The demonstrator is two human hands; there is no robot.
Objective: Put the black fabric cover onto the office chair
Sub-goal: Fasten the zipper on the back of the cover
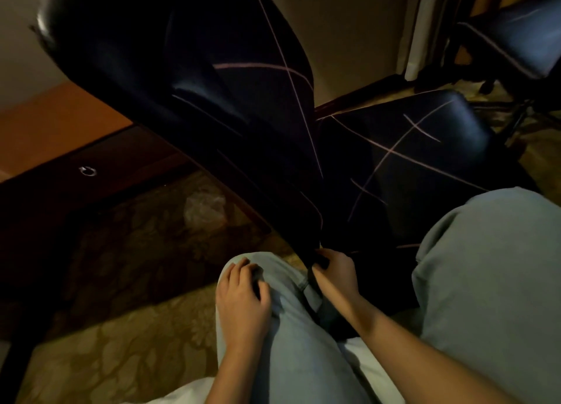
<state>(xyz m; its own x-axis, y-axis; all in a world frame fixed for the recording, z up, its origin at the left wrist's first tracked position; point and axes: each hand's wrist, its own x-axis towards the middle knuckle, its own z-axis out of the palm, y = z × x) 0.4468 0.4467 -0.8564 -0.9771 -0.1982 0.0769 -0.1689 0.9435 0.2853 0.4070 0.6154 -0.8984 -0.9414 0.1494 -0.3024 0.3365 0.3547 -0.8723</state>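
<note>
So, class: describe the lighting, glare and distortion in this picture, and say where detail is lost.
Head view: dim, warm light; glare on the office chair at its top corner; the black fabric cover sinks into shadow, only its pale lines readable; the wide-angle lens bows the chair's edges; the right hand pinching the cover's hem looks soft.

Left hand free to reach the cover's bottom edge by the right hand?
Probably yes. The left hand rests empty on the knee beside the right hand, which pinches the black fabric cover at its lower edge; nothing lies between them.

A home room: patterned carpet (pixel 145 343), wooden desk (pixel 60 130).
</note>
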